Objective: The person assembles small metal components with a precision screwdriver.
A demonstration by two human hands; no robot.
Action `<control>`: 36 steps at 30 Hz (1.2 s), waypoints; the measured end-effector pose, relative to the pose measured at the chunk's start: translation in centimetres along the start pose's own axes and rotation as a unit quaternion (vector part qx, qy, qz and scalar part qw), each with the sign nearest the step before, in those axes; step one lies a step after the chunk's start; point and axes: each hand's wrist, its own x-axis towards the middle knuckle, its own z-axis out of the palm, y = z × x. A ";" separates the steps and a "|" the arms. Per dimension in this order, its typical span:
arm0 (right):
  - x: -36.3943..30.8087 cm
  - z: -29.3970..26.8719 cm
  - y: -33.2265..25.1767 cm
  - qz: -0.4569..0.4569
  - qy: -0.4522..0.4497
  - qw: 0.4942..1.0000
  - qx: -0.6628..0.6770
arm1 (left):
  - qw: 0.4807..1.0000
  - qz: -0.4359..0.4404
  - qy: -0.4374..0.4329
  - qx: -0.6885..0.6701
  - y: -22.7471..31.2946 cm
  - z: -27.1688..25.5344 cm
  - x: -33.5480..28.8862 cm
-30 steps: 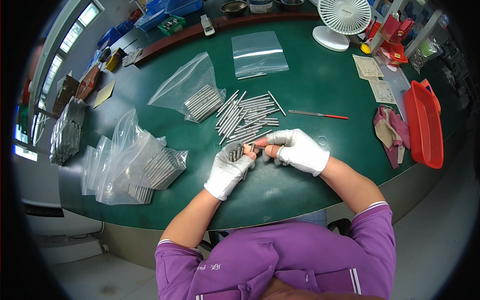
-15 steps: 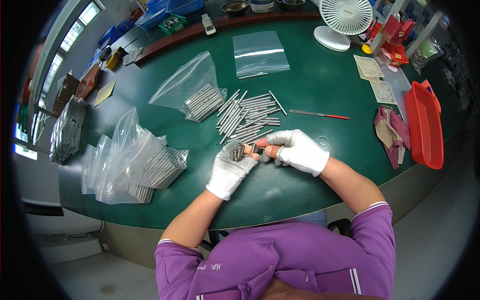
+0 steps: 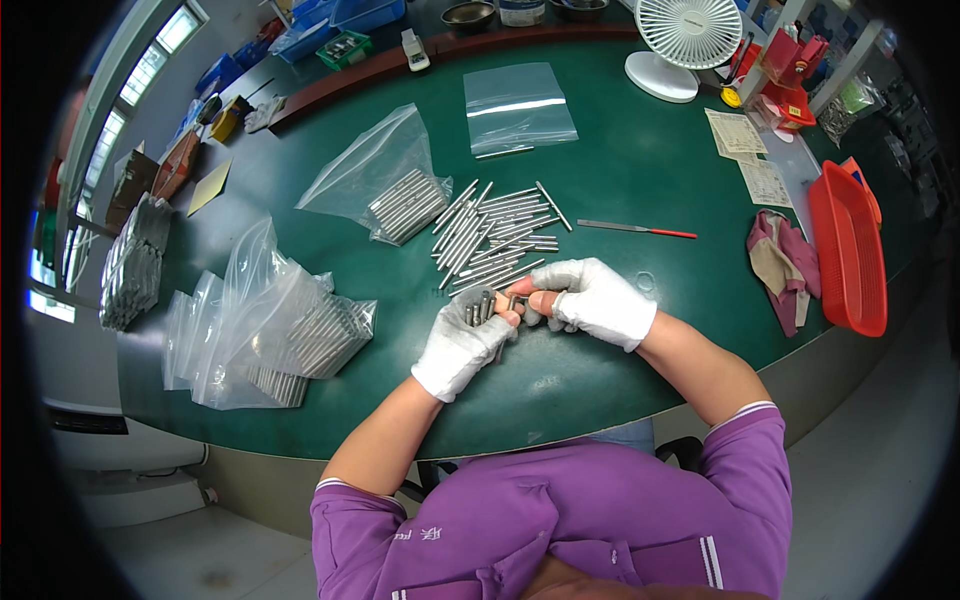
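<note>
White gloves cover both hands, leaving some fingertips bare. My left hand [image 3: 455, 346] is closed around several short-ended metal rods [image 3: 480, 309], their ends sticking up between the fingers. My right hand [image 3: 606, 306] meets it from the right, thumb and forefinger pinched at the end of a metal rod near the left fingertips; the grip itself is partly hidden. Just beyond both hands lies a loose pile of shiny metal rods [image 3: 490, 230]. A slim file with a red handle [image 3: 672, 233] lies right of the pile.
Filled clear bags [image 3: 330, 330] lie at the left, and an open bag of rods [image 3: 408, 205] stands behind the pile. Farther back are a flat plastic bag [image 3: 520, 105] and a white fan [image 3: 690, 35]. A red basket [image 3: 848, 250] and a cloth [image 3: 782, 270] are at the right.
The fingers of both hands have shifted slightly, and the rods in my left hand sit at a slightly different angle. The pile and bags stay as they were.
</note>
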 end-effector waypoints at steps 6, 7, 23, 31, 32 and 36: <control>-0.1 0.0 -0.2 -0.016 0.003 1.000 -0.007 | 0.998 -0.021 -0.053 -0.006 0.4 -0.2 0.0; -0.2 0.0 -0.3 -0.019 0.009 1.000 -0.004 | 0.998 -0.017 -0.053 -0.006 0.3 -0.2 0.0; 0.7 -5.3 -0.3 -0.177 0.310 0.907 -0.225 | 0.996 -0.047 -0.050 -0.047 1.2 -0.2 -0.1; -0.4 -0.7 -0.9 -0.114 0.094 0.975 -0.167 | 0.999 -0.029 -0.035 0.006 1.3 0.0 -0.3; -0.4 -0.3 -1.0 -0.110 0.083 0.974 -0.181 | 0.999 -0.030 -0.036 0.006 1.3 0.0 -0.3; 0.1 0.0 0.2 -0.138 0.097 0.967 -0.192 | 0.999 -0.019 -0.036 0.033 0.8 0.3 -0.3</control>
